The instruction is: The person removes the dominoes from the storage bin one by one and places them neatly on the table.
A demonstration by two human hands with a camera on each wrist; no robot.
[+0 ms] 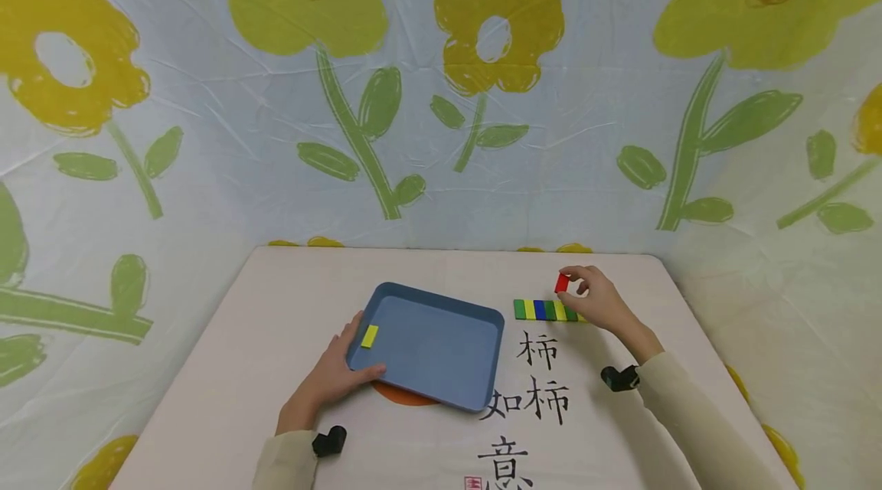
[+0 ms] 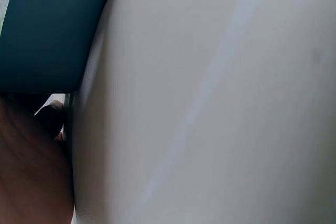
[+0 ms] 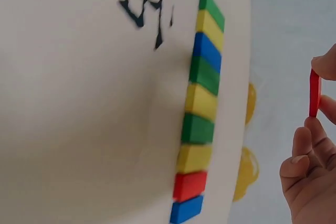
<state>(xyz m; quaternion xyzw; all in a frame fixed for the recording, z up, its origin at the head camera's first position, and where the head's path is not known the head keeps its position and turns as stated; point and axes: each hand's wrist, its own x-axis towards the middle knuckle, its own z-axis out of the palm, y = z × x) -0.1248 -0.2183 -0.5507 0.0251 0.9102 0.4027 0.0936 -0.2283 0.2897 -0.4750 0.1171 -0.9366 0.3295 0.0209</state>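
Observation:
My right hand point(image 1: 598, 302) pinches a small red block point(image 1: 561, 283) between thumb and fingertips, raised above the table. Just below it, a row of coloured blocks point(image 1: 540, 310) lies side by side; in the right wrist view the row runs through green, yellow and blue pieces to a red block point(image 3: 190, 185) and a blue block point(image 3: 187, 210). My left hand point(image 1: 331, 371) holds the blue tray point(image 1: 434, 344) at its near left corner, thumb on the front rim, fingers along the left side. One yellow block point(image 1: 370, 336) lies inside the tray near its left wall.
The pale table cover point(image 1: 227, 367) bears black brush characters point(image 1: 549, 400) right of the tray and an orange printed shape point(image 1: 403, 396) partly under it. A flowered cloth point(image 1: 524, 191) hangs behind the table and at both sides.

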